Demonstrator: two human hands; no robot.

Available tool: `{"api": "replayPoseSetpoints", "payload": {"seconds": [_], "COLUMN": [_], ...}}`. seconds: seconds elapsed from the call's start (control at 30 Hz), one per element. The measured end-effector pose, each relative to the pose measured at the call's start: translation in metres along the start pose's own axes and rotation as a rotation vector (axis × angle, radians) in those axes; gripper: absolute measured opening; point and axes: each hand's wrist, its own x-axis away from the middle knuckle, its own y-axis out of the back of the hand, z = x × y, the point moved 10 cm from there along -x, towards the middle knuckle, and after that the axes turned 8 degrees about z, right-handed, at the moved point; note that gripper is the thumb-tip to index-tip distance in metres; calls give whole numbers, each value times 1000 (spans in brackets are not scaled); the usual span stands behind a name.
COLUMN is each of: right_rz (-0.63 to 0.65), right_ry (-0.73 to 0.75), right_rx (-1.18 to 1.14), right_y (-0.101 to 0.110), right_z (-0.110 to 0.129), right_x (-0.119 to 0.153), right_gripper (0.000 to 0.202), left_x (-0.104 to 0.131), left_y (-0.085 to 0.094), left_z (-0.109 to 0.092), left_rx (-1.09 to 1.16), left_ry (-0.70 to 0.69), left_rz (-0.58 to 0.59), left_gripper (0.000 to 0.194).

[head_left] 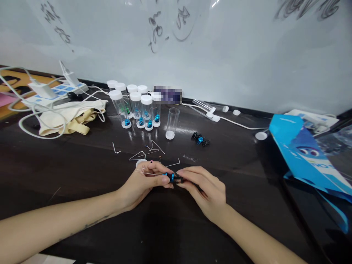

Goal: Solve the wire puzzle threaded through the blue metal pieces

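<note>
Between thumb and fingers, my left hand (148,181) grips a small blue and black metal part (172,177) with a thin wire running back from it. My right hand (206,185) pinches the black end of the same part, so both hands meet on it low over the dark table. Just behind my left hand lie bent metal wires (151,148), an L-shaped hex key (176,163) and a partly hidden white cap (141,162). An uncapped clear tube (172,123) stands upright beyond. To its right sits a small pile of black and blue parts (200,138).
Several white-capped clear tubes (147,108) holding small blue parts stand at the back. A cloth bag (71,117), cables and power strip (57,90) occupy the left. Loose tubes (202,108) and caps lie near the whiteboard (233,51). A blue bag (308,154) is at the right.
</note>
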Motion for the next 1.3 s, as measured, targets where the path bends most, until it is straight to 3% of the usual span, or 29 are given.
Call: {"api": "replayPoseSetpoints", "payload": {"seconds": [0.63,0.87,1.03,1.3], "right_rz": [7,38,65,67], "right_ry": [-33,-113,-212,-300], "right_rx": [-72,-84,-231,-362], "right_y": [-2,-5,-12,-18], "right_z": [-5,-13,-24,-36], "right_x": [0,2,6,11], "right_gripper": [15,8,16,5], "left_x": [-1,2,1,1], "left_y": [-2,-3,-5,-5], "left_z": [-1,-2,-4,-4], "left_rx": [-41,-69,-95,-123], "left_ry": [-13,-26,-37,-9], "left_rz": [30,31,41,35], "left_gripper": [15,19,17,17]}}
